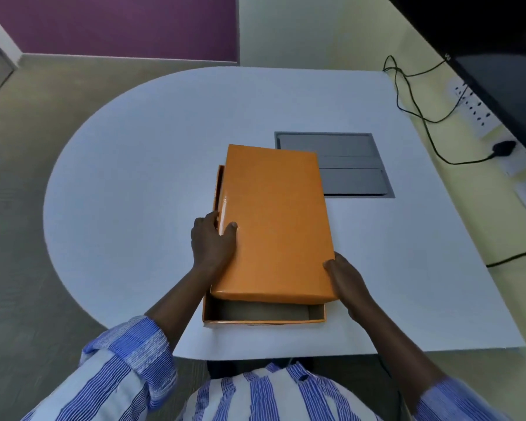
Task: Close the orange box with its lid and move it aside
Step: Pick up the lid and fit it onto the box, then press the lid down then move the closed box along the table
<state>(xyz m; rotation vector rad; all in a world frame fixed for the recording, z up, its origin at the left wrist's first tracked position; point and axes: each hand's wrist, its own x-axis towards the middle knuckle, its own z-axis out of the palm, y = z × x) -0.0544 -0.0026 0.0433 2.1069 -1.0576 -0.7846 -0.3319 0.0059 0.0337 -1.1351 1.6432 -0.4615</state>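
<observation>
The orange box [263, 317] sits near the front edge of the white table [134, 177]. The lid [274, 223] lies over it, skewed, leaving the near end and left wall uncovered. The left hand [213, 238] clamps the lid's left edge; the right hand [348, 281] grips its near right corner, apparently by fingers hidden underneath.

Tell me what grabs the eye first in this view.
The orange lid, mid-table, held skewed over the orange box, whose near end gapes open. The left hand grips the lid's left edge, the right hand its near right corner. Behind sits a grey hatch set into the white table.
</observation>
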